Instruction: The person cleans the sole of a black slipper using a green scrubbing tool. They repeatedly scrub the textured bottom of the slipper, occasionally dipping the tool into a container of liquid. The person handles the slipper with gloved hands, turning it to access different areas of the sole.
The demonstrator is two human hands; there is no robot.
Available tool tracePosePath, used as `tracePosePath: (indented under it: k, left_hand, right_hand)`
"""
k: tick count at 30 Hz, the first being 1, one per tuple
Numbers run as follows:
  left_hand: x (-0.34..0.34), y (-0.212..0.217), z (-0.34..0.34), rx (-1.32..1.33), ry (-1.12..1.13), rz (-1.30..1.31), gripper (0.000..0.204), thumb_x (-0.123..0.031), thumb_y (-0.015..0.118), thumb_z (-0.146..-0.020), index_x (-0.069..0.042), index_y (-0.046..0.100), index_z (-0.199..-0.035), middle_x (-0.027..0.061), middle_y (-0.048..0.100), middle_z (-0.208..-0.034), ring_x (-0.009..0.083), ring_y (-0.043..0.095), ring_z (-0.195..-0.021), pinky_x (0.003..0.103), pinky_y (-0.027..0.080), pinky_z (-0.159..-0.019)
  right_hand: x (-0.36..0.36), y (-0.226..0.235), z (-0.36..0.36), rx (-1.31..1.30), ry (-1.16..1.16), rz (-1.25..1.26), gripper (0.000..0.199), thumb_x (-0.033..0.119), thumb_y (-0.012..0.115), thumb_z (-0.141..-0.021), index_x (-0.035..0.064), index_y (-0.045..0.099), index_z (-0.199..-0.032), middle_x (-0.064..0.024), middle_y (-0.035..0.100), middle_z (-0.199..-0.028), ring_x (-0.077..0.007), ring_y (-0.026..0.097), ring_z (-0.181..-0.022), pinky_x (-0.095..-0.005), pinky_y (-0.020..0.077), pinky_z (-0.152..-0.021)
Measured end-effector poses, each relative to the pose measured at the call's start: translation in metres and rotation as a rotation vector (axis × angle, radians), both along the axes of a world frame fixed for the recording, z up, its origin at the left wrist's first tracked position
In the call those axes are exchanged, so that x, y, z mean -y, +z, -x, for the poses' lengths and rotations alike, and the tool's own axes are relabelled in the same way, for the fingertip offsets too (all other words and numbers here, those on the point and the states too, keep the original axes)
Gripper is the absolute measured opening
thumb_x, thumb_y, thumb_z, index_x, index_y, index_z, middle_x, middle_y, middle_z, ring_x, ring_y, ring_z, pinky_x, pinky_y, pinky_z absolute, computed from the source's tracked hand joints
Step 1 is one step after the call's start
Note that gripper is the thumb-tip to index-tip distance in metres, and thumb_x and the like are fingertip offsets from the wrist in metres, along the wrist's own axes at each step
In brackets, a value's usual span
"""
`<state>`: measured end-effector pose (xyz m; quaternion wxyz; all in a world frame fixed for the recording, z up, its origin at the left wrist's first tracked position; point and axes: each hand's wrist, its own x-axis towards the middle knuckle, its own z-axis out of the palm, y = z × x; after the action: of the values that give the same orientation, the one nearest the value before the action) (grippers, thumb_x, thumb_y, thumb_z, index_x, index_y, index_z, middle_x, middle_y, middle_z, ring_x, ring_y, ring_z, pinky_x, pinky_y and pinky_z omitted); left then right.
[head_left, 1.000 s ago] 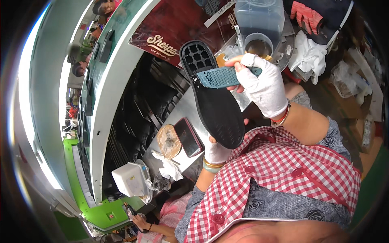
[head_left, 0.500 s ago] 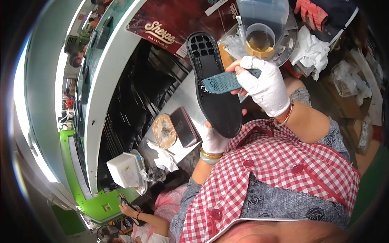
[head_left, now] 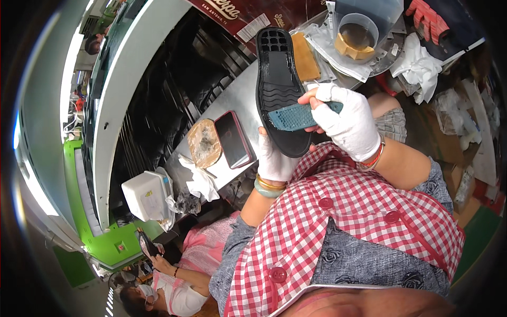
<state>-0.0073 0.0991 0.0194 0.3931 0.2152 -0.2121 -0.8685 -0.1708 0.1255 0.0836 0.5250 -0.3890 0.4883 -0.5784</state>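
Note:
A black shoe sole (head_left: 277, 63) lies inner face up, its grid-patterned end pointing away from me. My left hand (head_left: 275, 160), in a white fingerless glove, grips the near end of the sole, partly hidden under it. My right hand (head_left: 346, 119), gloved the same way, pinches a flat teal strip with a textured face (head_left: 291, 117). The strip lies across the inside of the sole, over its near half. Wet-looking shine runs along the sole's inner rim.
A metal bench (head_left: 240, 87) holds a dark phone with a red edge (head_left: 232, 140), a round brown crusted disc (head_left: 205, 143) and crumpled white cloth (head_left: 200, 177). A clear cup of amber liquid (head_left: 358, 38) stands far right. A co-worker (head_left: 182, 285) sits at lower left.
The teal strip has moved nearer along the sole, uncovering wavy ridges at its middle. My left hand and the sole's near end sit higher in view; the whole view has shifted.

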Motion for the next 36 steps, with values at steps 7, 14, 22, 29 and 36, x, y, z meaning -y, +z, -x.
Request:
tracePosePath:
  k: [7,14,22,29,36]
  left_hand:
    - [-0.001,-0.011,-0.017,0.087,0.024,-0.110,0.082,-0.073,0.048,-0.075,-0.006,0.049,-0.121,0.0092,0.057,-0.113,0.0226,0.057,-0.094,0.041,0.050,-0.070]
    - [-0.007,-0.011,-0.029,0.204,0.142,-0.231,0.099,-0.079,0.045,-0.071,0.002,0.040,-0.126,0.0173,0.049,-0.125,0.0307,0.051,-0.112,0.047,0.040,-0.094]
    - [-0.001,-0.018,-0.054,0.174,0.063,-0.280,0.103,-0.086,0.032,-0.069,0.000,0.043,-0.125,0.0191,0.055,-0.115,0.0326,0.057,-0.095,0.043,0.045,-0.080]
    - [0.017,-0.012,-0.082,0.146,-0.036,-0.269,0.088,-0.079,0.025,-0.078,-0.006,0.045,-0.124,0.0247,0.060,-0.097,0.0325,0.062,-0.076,0.036,0.049,-0.053]
    - [0.053,-0.006,-0.114,0.194,-0.238,-0.314,0.067,-0.063,0.032,-0.088,-0.009,0.044,-0.125,0.0270,0.060,-0.082,0.0331,0.062,-0.050,0.031,0.050,-0.034]
  right_hand:
    - [-0.011,-0.001,-0.012,0.004,0.103,-0.033,0.013,0.006,0.052,-0.090,-0.0012,0.062,-0.094,-0.0016,0.057,-0.078,-0.0062,0.055,-0.066,-0.0188,0.0467,-0.059]
    - [-0.014,-0.008,-0.020,-0.131,0.231,0.104,0.013,0.005,0.053,-0.089,-0.0015,0.062,-0.095,-0.0007,0.057,-0.078,-0.0051,0.052,-0.069,-0.0197,0.0444,-0.063]
    - [0.013,0.006,-0.022,-0.225,0.520,0.126,0.018,0.010,0.051,-0.091,-0.0023,0.060,-0.098,0.0000,0.052,-0.072,-0.0063,0.053,-0.066,-0.0216,0.0493,-0.063]
    - [0.043,0.007,-0.041,-0.136,0.755,-0.018,0.021,0.016,0.053,-0.092,-0.0001,0.062,-0.102,-0.0065,0.060,-0.093,-0.0096,0.058,-0.072,-0.0212,0.0492,-0.060]
    - [0.073,0.008,-0.064,-0.178,0.810,-0.137,0.025,0.023,0.053,-0.092,0.0024,0.062,-0.103,-0.0032,0.063,-0.083,-0.0068,0.055,-0.058,-0.0191,0.0426,-0.051]
